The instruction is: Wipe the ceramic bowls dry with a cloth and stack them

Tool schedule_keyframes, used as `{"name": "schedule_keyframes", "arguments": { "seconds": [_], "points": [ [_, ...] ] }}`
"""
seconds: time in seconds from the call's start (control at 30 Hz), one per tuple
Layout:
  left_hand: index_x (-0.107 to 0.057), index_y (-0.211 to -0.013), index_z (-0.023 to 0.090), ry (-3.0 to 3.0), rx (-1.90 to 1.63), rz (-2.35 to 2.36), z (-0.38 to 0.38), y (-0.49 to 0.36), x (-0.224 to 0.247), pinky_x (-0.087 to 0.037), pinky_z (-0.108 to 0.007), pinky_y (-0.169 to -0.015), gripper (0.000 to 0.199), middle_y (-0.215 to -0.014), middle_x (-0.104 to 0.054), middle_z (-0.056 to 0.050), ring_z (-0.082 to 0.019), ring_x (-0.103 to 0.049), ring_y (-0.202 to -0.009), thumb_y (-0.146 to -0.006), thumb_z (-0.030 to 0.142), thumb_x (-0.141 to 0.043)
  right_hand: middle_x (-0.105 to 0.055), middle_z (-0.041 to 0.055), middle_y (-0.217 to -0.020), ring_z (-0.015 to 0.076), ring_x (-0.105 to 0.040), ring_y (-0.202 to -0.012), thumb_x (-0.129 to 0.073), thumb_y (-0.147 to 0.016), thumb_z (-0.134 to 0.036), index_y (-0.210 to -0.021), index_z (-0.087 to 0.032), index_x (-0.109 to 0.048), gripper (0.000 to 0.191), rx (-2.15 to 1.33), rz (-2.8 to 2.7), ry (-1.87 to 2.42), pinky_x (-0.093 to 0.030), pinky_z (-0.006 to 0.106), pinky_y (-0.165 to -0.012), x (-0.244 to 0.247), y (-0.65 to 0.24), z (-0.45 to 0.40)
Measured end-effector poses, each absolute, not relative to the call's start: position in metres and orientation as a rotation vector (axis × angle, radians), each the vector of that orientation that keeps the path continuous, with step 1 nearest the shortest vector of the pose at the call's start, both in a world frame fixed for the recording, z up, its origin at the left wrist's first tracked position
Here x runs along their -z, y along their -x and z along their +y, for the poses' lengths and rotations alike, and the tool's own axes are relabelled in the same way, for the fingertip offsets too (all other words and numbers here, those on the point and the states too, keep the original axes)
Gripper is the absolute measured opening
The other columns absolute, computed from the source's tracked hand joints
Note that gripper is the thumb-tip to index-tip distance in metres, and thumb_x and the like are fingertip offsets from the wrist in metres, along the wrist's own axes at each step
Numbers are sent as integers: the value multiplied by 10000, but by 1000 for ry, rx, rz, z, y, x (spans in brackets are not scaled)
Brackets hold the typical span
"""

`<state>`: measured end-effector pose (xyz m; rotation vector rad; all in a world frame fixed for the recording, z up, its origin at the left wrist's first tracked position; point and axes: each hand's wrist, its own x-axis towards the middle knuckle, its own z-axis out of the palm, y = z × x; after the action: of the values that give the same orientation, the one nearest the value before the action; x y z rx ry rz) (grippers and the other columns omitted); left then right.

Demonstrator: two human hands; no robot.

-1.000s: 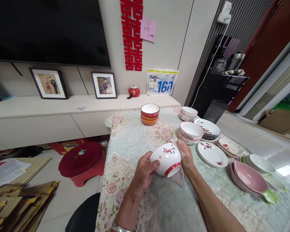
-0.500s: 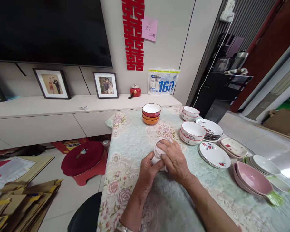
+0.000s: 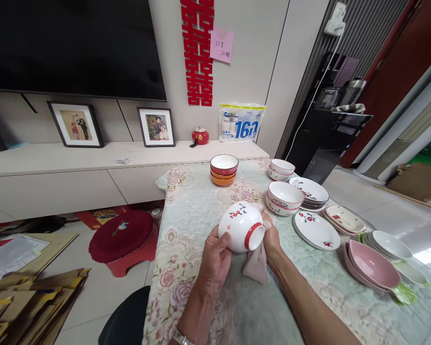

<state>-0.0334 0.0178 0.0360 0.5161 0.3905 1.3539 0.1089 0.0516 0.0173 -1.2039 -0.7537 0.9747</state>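
Observation:
A white bowl [image 3: 239,225] with red flowers and a red foot ring is tilted on its side above the table, its outside and base facing me. My left hand [image 3: 217,254] grips its left edge, thumb on the outer wall. At the bowl's right side, my right hand [image 3: 272,237] holds a pale pink cloth [image 3: 255,266] against it; the cloth hangs below the bowl, and most right fingers are hidden. Just beyond, to the right, sit two stacked white bowls [image 3: 284,192] with red rims.
Stacked red and orange bowls [image 3: 224,170] stand at the table's far side. On the right are flowered plates [image 3: 316,231], dark-edged plates [image 3: 309,189], pink leaf-shaped dishes [image 3: 373,263] and pale green bowls [image 3: 393,243]. A red stool [image 3: 124,235] stands left of the floral-covered table [image 3: 187,211].
The white bowl has come into view between my hands, turned with its base toward me. My hands have moved apart, and the cloth now hangs down on the right.

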Motion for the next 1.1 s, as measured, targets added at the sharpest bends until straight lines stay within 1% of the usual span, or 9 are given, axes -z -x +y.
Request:
{"name": "schedule_keyframes", "arguments": {
  "seconds": [0.13,0.27,0.37,0.43,0.5,0.6,0.77,0.93,1.1],
  "points": [
    [-655,-1155,149,-409,-1416,399,20,31,-35,-456,-410,-993,447,-1071,-735,-111,-273,-659,-1051,-735,266,-755,-720,58,-1125,251,-643,-1059,-471,-873,-610,-1118,-175,-693,547,-875,-827,1293,-518,347,-883,-22,-105,48],
    [-597,-1274,181,-306,-1446,380,21,29,-34,-419,-416,-1059,478,-1178,-707,-104,-269,-602,-1182,-811,251,-692,-586,84,-1359,249,-493,-1296,-396,-940,-536,-1304,-175,-583,546,-722,-1085,1226,-352,414,-1113,-33,-100,41],
    [-575,-1307,190,-200,-1438,368,23,30,-35,-412,-425,-1075,453,-1233,-684,-105,-269,-560,-1244,-863,263,-632,-462,92,-1476,237,-364,-1402,-364,-976,-461,-1410,-178,-475,530,-580,-1254,1203,-254,450,-1175,-33,-94,35],
    [-563,-1324,195,-144,-1408,351,24,31,-37,-415,-431,-1075,444,-1265,-666,-105,-271,-534,-1275,-889,281,-596,-428,93,-1499,235,-346,-1412,-368,-991,-386,-1437,-191,-436,492,-443,-1362,1201,-254,474,-1174,-31,-91,32],
    [-550,-1340,199,-108,-1391,338,25,32,-38,-420,-438,-1071,445,-1281,-656,-106,-276,-525,-1285,-905,291,-569,-437,100,-1489,245,-365,-1396,-389,-991,-301,-1426,-209,-449,448,-262,-1486,1189,-275,503,-1155,-30,-89,29],
    [-534,-1356,197,-102,-1404,349,27,32,-38,-424,-424,-1068,457,-1265,-665,-111,-271,-557,-1249,-906,268,-567,-516,108,-1396,268,-454,-1296,-439,-966,-194,-1325,-235,-558,381,2,-1681,1144,-348,528,-1078,-36,-87,25],
    [-536,-1350,172,-218,-1445,347,27,30,-35,-406,-403,-1077,481,-1253,-667,-122,-261,-587,-1206,-881,252,-610,-625,102,-1070,231,-559,-994,-512,-921,-117,-1121,-233,-676,284,126,-1713,1122,-494,414,-827,-51,-87,21],
    [-545,-1337,163,-359,-1435,371,25,29,-35,-392,-423,-1078,526,-1234,-672,-132,-276,-591,-1191,-836,259,-675,-650,85,-1033,209,-603,-985,-547,-894,-101,-1036,-216,-655,212,79,-1688,993,-513,383,-844,-57,-93,21],
    [-549,-1332,167,-410,-1445,399,24,29,-34,-415,-436,-1049,551,-1195,-691,-129,-288,-597,-1178,-814,277,-701,-638,79,-972,213,-613,-960,-553,-894,-183,-950,-221,-650,118,132,-1673,1139,-507,365,-839,-60,-106,26]
  ]
}}
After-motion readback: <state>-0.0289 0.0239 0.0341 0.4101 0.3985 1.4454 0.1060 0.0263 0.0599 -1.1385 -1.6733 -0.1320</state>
